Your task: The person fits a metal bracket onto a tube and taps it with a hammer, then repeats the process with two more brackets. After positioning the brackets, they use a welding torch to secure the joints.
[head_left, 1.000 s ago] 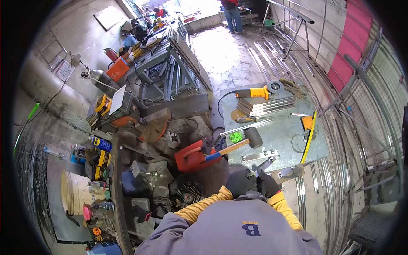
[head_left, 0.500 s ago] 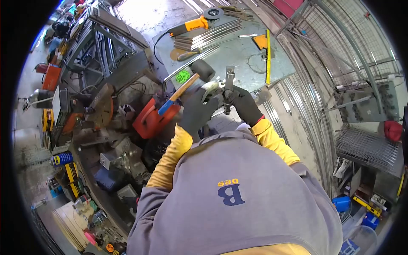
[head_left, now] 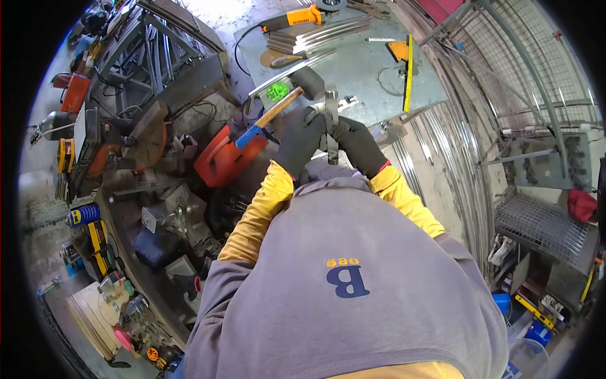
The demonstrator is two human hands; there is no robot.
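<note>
Both my hands wear dark gloves and meet near the front edge of the metal-topped table [head_left: 366, 91]. A flat metal strip [head_left: 331, 101] stands lengthwise between them. My right hand [head_left: 360, 144] has its fingers wrapped round the strip's right side. My left hand [head_left: 300, 140] is closed at the strip's left side, beside a whitish object whose form I cannot make out. Just left of that hand lies a wooden and blue handle [head_left: 270, 117]. A green item [head_left: 277, 91] and a dark rounded object [head_left: 308, 82] are beyond it.
An orange grinder [head_left: 303, 16], metal strips [head_left: 315, 39] and a yellow ruler [head_left: 408, 72] lie on the table. A red case [head_left: 221, 158] is at the left. Long metal bars [head_left: 442, 151] run along the floor at right.
My left hand has moved right, up to the metal strip, which now shows its flat face between both hands. The whole view has shifted slightly.
</note>
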